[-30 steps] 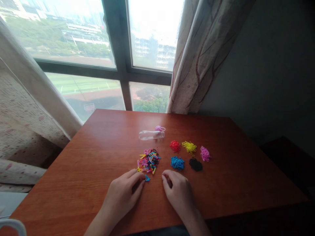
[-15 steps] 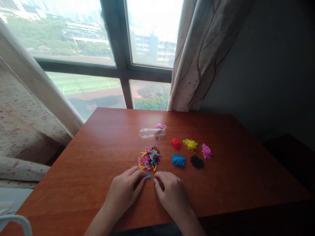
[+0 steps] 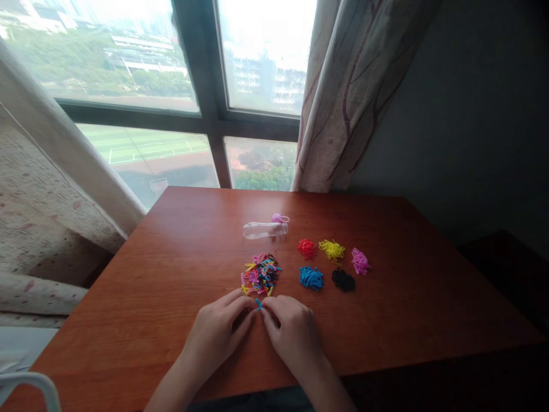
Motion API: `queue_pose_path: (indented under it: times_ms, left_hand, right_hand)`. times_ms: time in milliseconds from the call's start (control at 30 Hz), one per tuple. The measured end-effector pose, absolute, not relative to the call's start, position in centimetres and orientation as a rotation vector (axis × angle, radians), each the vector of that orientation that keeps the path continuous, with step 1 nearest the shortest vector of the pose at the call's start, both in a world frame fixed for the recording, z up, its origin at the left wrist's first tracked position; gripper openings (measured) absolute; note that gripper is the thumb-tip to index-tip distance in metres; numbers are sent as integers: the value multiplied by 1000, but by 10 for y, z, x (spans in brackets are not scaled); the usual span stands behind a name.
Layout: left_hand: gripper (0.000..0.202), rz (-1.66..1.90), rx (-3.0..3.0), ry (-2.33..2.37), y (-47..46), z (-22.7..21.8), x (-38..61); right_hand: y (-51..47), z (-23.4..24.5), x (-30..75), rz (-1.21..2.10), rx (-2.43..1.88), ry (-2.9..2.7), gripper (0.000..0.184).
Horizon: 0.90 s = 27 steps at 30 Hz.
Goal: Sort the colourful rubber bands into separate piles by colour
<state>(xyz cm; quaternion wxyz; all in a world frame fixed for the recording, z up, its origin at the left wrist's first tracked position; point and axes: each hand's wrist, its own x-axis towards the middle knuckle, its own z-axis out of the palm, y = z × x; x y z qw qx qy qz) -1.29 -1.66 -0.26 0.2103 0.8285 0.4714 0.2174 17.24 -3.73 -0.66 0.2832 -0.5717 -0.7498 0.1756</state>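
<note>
Both of my hands rest on a reddish wooden table, their fingertips meeting at a small blue rubber band. My left hand has curled fingers touching the band from the left. My right hand pinches the band from the right. Just beyond the fingers lies a mixed pile of coloured rubber bands. To its right sit sorted heaps: red, yellow, pink, blue and black.
A clear plastic tube lies on its side behind the mixed pile, with a pink cap beside it. Curtains hang at both sides of a large window. A dark wall stands at the right. A white curved object shows at the bottom left.
My right hand has slid left across the table until its fingertips meet my left hand at the blue band. My left hand has barely moved.
</note>
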Motion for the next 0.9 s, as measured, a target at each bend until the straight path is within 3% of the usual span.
queue_pose_path:
  times_ms: [633, 900]
  left_hand:
    - [12, 701, 2187, 1334, -14, 4, -12]
    - [14, 671, 2373, 1194, 15, 30, 30]
  right_hand:
    - [-45, -12, 191, 433, -1596, -1903, 16]
    - [-45, -13, 190, 395, -1592, -1899, 17]
